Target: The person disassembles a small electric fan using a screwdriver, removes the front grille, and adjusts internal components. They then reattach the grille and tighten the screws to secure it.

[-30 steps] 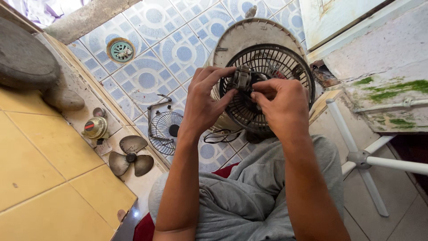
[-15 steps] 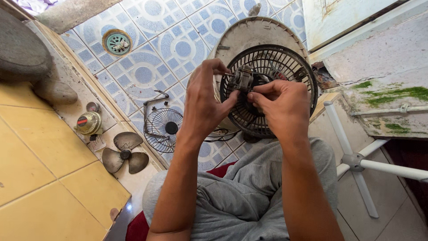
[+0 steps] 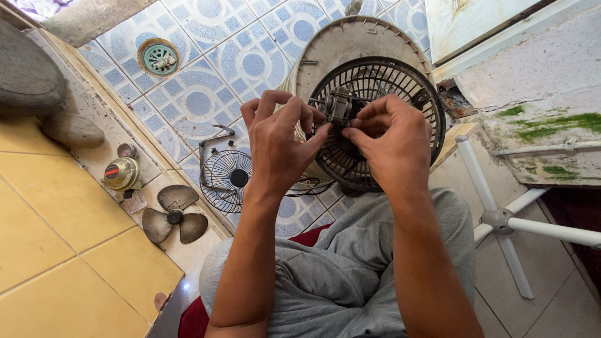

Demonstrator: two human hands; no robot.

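While both hands meet at the centre of the dismantled fan, the left hand [image 3: 282,147] is curled with its fingertips pinched at the small metal motor [image 3: 339,104] that stands proud of the black rear grille [image 3: 413,106]; the right hand [image 3: 391,141] is likewise closed, fingers bunched against the same motor from the opposite side. What exactly each set of fingertips grips cannot be told, since the fingers cover the contact point. The motor sits at the hub of the round rear grille, which rests tilted in front of the person's knees, backed by a pale round fan housing [image 3: 350,47]. Grey shorts [image 3: 325,275] cover the person's lap below the forearms. On the blue patterned floor tiles [image 3: 213,75], left of the left wrist, lies a detached front grille [image 3: 226,180], flat and well apart from the motor. Further left, on the pale step, lies a three-bladed grey fan blade [image 3: 174,214], and near it a small round brass-coloured cap with a red mark [image 3: 121,173]. A round green floor drain [image 3: 158,57] is set in the tiles toward the upper left. White plastic stand legs [image 3: 507,219] spread across the floor at right, beside a weathered wall with green moss [image 3: 551,122].
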